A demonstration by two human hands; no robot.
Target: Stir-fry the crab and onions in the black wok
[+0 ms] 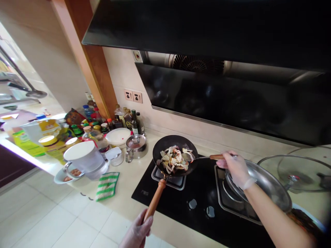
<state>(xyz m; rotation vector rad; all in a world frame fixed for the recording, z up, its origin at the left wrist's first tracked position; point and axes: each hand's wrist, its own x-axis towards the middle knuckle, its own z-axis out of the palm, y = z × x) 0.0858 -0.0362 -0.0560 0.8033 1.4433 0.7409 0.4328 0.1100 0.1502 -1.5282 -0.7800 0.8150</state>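
Observation:
A dark wok [158, 144] sits over the left burner, tilted, with pieces of crab [173, 159] in it. My left hand [138, 229], in a thin see-through glove, is closed around the wok's wooden handle [156, 199]. From the right, my gloved right hand [236, 168] grips the wooden handle of a metal spatula [203, 157]. The spatula's head is among the crab pieces at the wok's right side. Below my right hand, a silver pan [271, 187] rests on the right burner, partly hidden by my forearm.
A glass lid [284, 168] lies behind the silver pan. On the left counter stand a pitcher [84, 162], a lidded steel pot [137, 148], a striped cloth [107, 186] and several bottles [134, 122]. The black range hood [207, 31] overhangs the stove [178, 203].

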